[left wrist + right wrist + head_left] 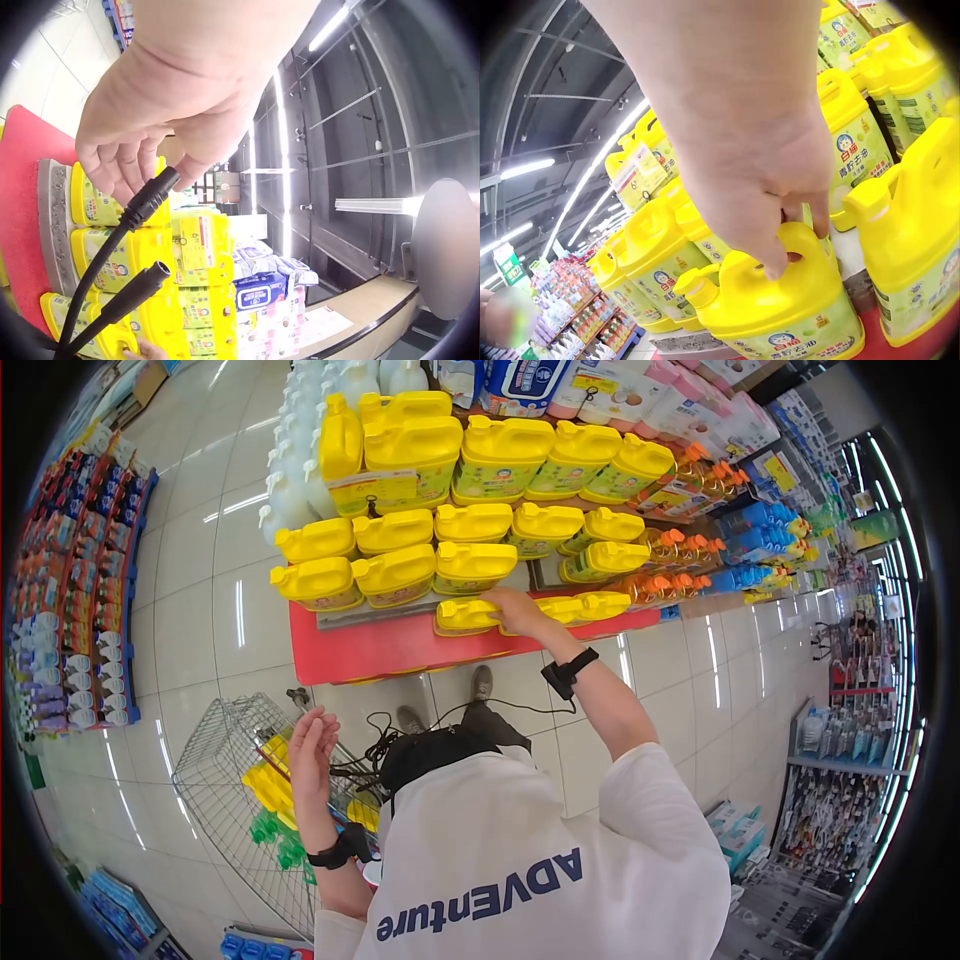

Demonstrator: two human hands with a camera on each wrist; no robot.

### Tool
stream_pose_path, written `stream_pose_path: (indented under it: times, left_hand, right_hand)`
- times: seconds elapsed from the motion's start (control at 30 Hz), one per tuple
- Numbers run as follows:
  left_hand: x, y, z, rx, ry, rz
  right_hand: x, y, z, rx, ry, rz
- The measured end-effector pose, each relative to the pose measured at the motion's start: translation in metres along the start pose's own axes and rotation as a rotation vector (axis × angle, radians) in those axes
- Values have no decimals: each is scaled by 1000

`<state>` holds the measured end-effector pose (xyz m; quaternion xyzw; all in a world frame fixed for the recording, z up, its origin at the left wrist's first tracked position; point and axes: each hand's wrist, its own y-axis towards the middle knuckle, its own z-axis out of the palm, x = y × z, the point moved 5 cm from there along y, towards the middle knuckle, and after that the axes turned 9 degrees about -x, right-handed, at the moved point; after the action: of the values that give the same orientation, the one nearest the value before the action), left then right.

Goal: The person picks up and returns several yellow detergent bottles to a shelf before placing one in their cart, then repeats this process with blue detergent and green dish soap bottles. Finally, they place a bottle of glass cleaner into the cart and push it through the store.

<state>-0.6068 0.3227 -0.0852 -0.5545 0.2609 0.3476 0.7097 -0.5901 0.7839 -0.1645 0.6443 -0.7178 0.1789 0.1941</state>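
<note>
In the head view my right hand (515,610) grips the handle of a yellow dish-soap jug (462,617) at the front of a stacked display. The right wrist view shows the thumb and fingers of that hand (772,195) around the handle of the jug (780,307), its cap pointing left and its green label below. My left hand (312,745) is raised near the shopping cart (215,745), fingers loosely bent and holding nothing. Black cables (112,255) cross in front of the left hand (172,105) in the left wrist view.
More yellow jugs (410,455) stand in tiers behind, on a red-covered stand (330,650). Inside the cart lie yellow jugs (268,785) and green bottles (285,845). Orange bottles (670,550) line the right side. White bottles (300,450) stand at the left.
</note>
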Motion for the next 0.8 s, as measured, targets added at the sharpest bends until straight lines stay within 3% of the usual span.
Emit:
stream_pose_path:
  times: [0.3, 0.57, 0.7, 0.8]
  left_hand:
    - [4, 1, -19, -45, -47, 10]
    - [7, 0, -26, -52, -59, 20]
    - [13, 3, -34, -45, -75, 10]
    - [10, -4, -42, -117, -81, 11]
  right_hand:
    - [-5, -7, -8, 96, 3, -64]
    - [18, -5, -25, 181, -123, 33]
    - [26, 0, -14, 124, -132, -37]
    - [26, -6, -11, 85, -157, 12]
